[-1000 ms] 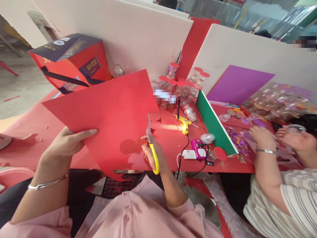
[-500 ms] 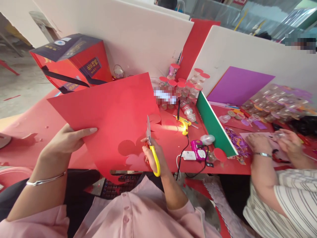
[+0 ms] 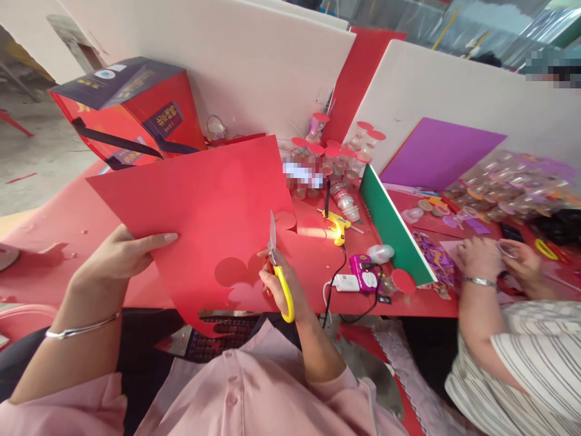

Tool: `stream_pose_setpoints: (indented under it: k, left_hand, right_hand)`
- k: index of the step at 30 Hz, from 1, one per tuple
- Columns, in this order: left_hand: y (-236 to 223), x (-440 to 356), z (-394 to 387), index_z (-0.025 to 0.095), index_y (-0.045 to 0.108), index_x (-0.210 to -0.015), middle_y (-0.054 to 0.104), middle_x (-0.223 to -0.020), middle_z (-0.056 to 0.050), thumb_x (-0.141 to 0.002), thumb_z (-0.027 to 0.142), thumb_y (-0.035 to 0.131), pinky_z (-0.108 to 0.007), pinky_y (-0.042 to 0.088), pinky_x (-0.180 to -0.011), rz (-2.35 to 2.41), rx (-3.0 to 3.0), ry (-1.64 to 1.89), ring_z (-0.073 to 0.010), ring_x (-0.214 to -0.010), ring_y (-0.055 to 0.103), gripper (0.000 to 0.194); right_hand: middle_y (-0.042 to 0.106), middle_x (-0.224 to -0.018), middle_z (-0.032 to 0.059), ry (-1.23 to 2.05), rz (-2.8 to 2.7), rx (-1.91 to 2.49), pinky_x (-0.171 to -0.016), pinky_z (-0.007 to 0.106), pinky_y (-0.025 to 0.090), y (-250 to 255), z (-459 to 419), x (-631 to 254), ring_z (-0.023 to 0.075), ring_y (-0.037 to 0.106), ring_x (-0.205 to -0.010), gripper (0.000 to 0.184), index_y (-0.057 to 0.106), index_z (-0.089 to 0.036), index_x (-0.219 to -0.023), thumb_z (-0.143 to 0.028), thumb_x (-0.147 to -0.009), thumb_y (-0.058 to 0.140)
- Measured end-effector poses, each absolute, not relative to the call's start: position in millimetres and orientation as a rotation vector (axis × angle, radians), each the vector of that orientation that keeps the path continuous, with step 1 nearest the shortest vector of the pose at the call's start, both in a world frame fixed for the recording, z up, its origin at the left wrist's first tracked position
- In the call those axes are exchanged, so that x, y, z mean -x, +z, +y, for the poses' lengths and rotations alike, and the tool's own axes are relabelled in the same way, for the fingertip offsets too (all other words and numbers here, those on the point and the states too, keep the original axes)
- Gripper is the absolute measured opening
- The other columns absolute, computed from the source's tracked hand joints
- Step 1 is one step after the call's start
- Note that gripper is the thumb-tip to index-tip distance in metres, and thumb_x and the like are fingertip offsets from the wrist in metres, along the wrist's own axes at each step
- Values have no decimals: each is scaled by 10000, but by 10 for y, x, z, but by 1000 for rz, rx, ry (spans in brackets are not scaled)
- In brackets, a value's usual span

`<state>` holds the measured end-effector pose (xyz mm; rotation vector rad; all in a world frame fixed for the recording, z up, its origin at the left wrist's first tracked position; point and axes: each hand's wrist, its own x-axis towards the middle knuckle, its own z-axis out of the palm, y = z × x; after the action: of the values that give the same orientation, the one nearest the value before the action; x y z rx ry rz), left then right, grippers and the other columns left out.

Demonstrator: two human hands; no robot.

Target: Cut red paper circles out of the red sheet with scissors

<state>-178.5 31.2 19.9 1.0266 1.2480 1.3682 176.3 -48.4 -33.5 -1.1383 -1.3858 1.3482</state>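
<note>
My left hand (image 3: 122, 257) grips the left edge of a large sheet of red paper (image 3: 204, 200), thumb on top and fingers underneath. Rounded cut-outs mark the sheet's lower right edge. My right hand (image 3: 284, 278) is closed round the handles of a pair of scissors (image 3: 284, 290), one handle yellow, the other red and partly hidden by my fingers. The blades point up and away from me at the sheet's right part, close to the cut edge. Whether they are biting into the paper I cannot tell.
A yellow glue gun (image 3: 336, 227) and a purple box (image 3: 363, 272) with cables lie right of the scissors. Clear cups with red lids (image 3: 333, 151) stand behind. A green divider (image 3: 397, 233) separates a co-worker's hands (image 3: 481, 257). A red gift box (image 3: 131, 112) stands back left.
My hands, the red paper and the scissors hold nearly the same place. The view has shifted slightly. At the right, the co-worker's hands have come closer together round a clear cup.
</note>
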Motion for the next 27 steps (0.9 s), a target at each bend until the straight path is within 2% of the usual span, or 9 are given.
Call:
stream_pose_setpoints:
  k: [3,9,12,16,19,24,27]
  left_hand:
    - [217,1755,294,188,937,-999,924,-1179,-101,-613,217,1130,-292,762,-823,1209,-1029,1327,-257,-952,882,432]
    - [311,1667,244,195,933,-929,921,-1118,-96,-594,208,1121,-312,771,-754,1203,-995,1314,-266,-884,887,384]
    - [383,1613,228,213,935,-891,906,-1038,-76,-563,158,1098,-328,775,-751,1211,-1009,1306,-261,-837,875,371]
    - [429,1577,226,252,912,-809,866,-925,-54,-526,103,1067,-366,780,-735,1236,-1008,1334,-310,-898,882,356]
    - [385,1610,243,245,922,-879,884,-1013,-79,-552,132,1076,-378,783,-760,1267,-993,1315,-336,-994,884,379]
    - [281,1691,269,211,926,-1026,914,-1177,-97,-572,230,1116,-335,774,-789,1261,-978,1325,-283,-963,869,493]
    - [260,1719,267,207,929,-1047,915,-1174,-84,-649,248,1102,-313,763,-828,1259,-1012,1302,-264,-972,867,436]
  right_hand:
    - [580,-870,-45,1341,-1385,1138,-613,237,514,-352,-487,-1768,138,575,-645,335,656,-300,-1360,-350,-1029,662]
    - [567,-849,-53,1342,-1379,1150,-600,244,504,-362,-485,-1772,135,572,-621,307,666,-291,-1343,-344,-1042,643]
    - [574,-840,-56,1322,-1392,1144,-598,247,493,-328,-486,-1779,132,564,-616,294,664,-280,-1328,-350,-1043,639]
    - [562,-809,-62,1313,-1393,1163,-586,251,484,-275,-496,-1779,132,561,-589,278,675,-269,-1291,-364,-1032,639]
    - [563,-805,-60,1316,-1379,1177,-571,252,485,-265,-502,-1774,135,562,-578,273,677,-271,-1280,-373,-1031,635]
    - [569,-823,-55,1344,-1352,1152,-575,245,495,-352,-495,-1754,138,569,-604,282,677,-284,-1306,-347,-1032,655]
    - [575,-853,-51,1386,-1309,1109,-573,238,502,-428,-487,-1732,138,559,-619,319,657,-300,-1344,-319,-1025,658]
